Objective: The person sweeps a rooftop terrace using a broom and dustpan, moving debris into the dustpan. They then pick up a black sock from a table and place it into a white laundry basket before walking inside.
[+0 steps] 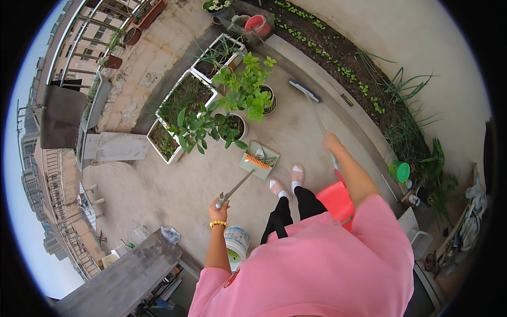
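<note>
My left hand (218, 211), with a yellow bead bracelet at the wrist, is closed around the top of a long-handled dustpan's grey handle (241, 183). The pale green dustpan (265, 173) rests on the concrete floor ahead of my feet, with an orange comb strip (258, 161) across it and some debris inside. My right hand (332, 142) grips a broom's grey handle (317, 117). The dark-edged broom head (304, 90) lies out on the floor, close to the curb of the planting bed and apart from the dustpan.
Potted leafy plants (236, 126) and white planter boxes (170, 158) stand beyond the dustpan. A garden bed (336, 43) runs along the right wall, a screwdriver-like tool (347, 99) on its curb (317, 71). Near me are a red plastic chair (336, 200), a white bucket (237, 237) and a grey slab (130, 269).
</note>
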Motion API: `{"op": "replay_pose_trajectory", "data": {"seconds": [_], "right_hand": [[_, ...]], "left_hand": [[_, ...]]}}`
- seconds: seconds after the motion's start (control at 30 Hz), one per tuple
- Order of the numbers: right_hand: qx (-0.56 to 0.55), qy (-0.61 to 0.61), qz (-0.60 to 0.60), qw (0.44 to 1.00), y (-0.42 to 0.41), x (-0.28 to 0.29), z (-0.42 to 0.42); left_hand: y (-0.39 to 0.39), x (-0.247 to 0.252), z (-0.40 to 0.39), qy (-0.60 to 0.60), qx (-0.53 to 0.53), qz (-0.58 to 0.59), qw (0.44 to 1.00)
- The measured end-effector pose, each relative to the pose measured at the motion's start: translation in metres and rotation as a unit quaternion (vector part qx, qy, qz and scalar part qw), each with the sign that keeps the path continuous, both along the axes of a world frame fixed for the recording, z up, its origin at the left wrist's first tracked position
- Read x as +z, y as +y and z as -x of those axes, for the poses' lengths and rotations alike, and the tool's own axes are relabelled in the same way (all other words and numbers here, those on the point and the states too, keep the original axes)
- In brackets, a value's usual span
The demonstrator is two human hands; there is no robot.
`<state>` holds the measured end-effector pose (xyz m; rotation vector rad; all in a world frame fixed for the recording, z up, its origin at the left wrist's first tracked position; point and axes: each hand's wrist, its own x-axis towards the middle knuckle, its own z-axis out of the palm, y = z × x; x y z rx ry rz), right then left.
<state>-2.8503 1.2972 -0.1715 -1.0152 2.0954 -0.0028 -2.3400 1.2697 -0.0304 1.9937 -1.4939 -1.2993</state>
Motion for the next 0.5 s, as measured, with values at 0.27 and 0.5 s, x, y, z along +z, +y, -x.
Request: {"op": "replay_pose_trajectory", "data": {"seconds": [0.27, 0.5], "right_hand": [[0.082, -0.08, -0.114, 0.987, 0.07, 0.033, -0.143], [0.152, -0.24, -0.186, 0.94, 0.077, 0.142, -0.086]], "left_hand": [[-0.007, -0.015, -0.01, -0.058, 0.027, -0.014, 0.998], [-0.002, -0.013, -0.015, -0.037, 0.035, -0.025, 0.998]]}}
